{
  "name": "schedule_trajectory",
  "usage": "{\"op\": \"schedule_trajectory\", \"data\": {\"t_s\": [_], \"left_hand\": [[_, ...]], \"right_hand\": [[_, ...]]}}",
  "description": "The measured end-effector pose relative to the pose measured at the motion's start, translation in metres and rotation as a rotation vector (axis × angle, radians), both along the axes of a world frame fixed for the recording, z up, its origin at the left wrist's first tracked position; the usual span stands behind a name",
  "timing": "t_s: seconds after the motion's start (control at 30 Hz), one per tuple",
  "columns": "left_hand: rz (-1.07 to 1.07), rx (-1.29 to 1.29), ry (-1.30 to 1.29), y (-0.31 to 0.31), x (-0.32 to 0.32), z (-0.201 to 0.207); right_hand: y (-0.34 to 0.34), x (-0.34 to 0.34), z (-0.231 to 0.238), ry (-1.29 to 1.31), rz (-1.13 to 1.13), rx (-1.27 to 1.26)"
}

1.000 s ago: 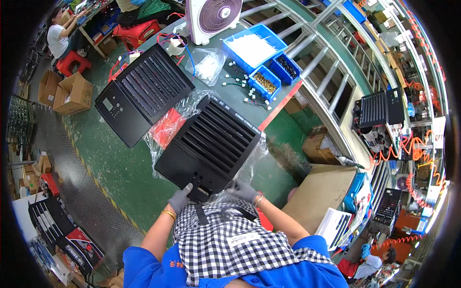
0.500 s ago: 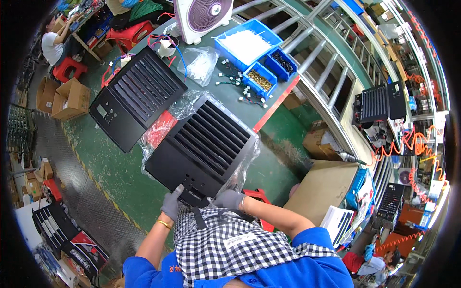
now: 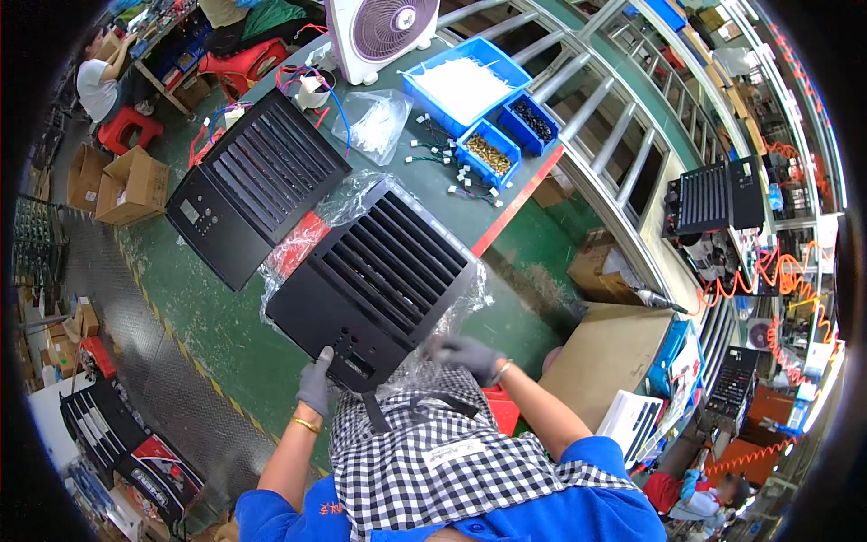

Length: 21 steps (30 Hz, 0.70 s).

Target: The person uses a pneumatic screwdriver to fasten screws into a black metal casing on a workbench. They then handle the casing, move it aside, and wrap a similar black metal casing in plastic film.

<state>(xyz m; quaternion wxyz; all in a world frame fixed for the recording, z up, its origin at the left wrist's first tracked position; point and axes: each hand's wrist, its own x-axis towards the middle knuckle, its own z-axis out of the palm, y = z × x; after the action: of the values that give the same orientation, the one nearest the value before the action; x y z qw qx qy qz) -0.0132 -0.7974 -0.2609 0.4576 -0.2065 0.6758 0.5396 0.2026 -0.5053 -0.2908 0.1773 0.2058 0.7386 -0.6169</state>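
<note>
A black slatted panel (image 3: 339, 298) lies tilted at the near end of the workbench, with crinkled clear plastic film (image 3: 462, 303) around its edges. My gloved left hand (image 3: 316, 383) is closed on its near left corner, the thumb over the top face. By the near right corner is my gloved right hand (image 3: 470, 356), next to loose film; its fingertips are blurred, so I cannot tell whether they grip the film. A second black panel (image 3: 221, 217), with slats and a small display, lies farther left, partly over the bench edge.
On the green bench (image 3: 411, 190) are a blue tray of white strips (image 3: 465, 86), small blue bins (image 3: 488, 152), connector leads (image 3: 461, 172), a plastic bag (image 3: 372, 125) and a purple-and-white fan (image 3: 384, 32). Metal rollers (image 3: 578, 90) run along the right. Cardboard boxes (image 3: 131, 188) stand left.
My right hand has moved right and away from me, off the panel's near edge. The near panel has shifted slightly left, and my left hand's grip has slid slightly left with it.
</note>
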Motion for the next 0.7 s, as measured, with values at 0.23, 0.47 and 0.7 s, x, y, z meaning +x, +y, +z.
{"op": "schedule_trajectory", "data": {"t_s": [0.23,0.47,0.7], "left_hand": [[-0.104,-0.129,0.0,-0.007,-0.001,-0.04],[0.201,0.397,-0.396,-0.01,0.037,-0.061],[0.204,0.447,-0.335,-0.002,0.058,-0.061]], "right_hand": [[0.076,-0.014,-0.006,-0.081,-0.773,0.303],[0.083,-0.035,-0.038,-0.253,-0.551,0.026],[0.082,-0.013,-0.091,-0.197,-0.436,0.617]]}}
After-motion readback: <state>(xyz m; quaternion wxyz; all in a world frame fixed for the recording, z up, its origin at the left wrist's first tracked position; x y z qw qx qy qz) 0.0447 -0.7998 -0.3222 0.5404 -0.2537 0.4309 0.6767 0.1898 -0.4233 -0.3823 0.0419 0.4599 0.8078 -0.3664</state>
